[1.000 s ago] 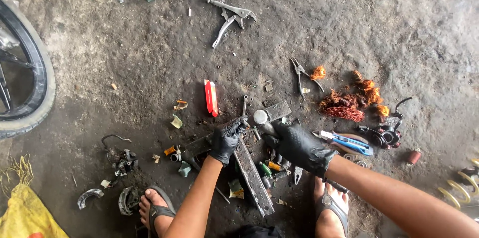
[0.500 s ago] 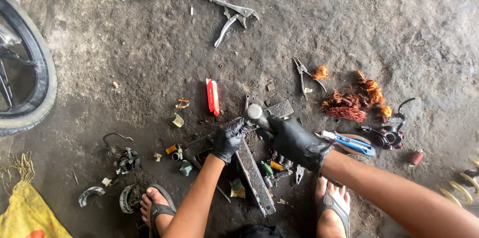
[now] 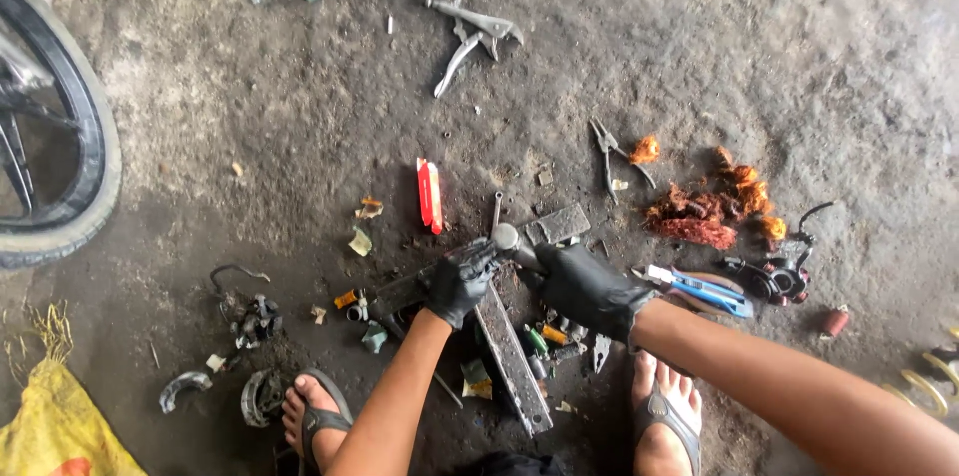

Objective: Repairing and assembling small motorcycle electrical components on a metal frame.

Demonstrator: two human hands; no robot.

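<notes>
Far left, at 9 o'clock: black wheel (image 3: 60,166) on the dirt floor, yellow sack (image 3: 55,431) at 7 o'clock. Small scrap bits (image 3: 255,321) lie left of the left foot. Red utility knife (image 3: 430,196) sits just above the hands, within reach.

Left hand (image 3: 462,281), black glove, fingers curled and pressed tight on a small part at the top end of a long metal bar (image 3: 509,351). It looks to be pinning the part steady on the bar as a bench. The part itself is too hidden to identify.

Right hand (image 3: 589,288), gloved, fingers wrapped round the handle of a hammer (image 3: 507,236), whose head is right at the left fingertips.

Blue-handled pliers (image 3: 699,288) at 3 o'clock, copper wire pile (image 3: 699,216) beyond; locking pliers (image 3: 470,36) at 12 o'clock, well apart.
</notes>
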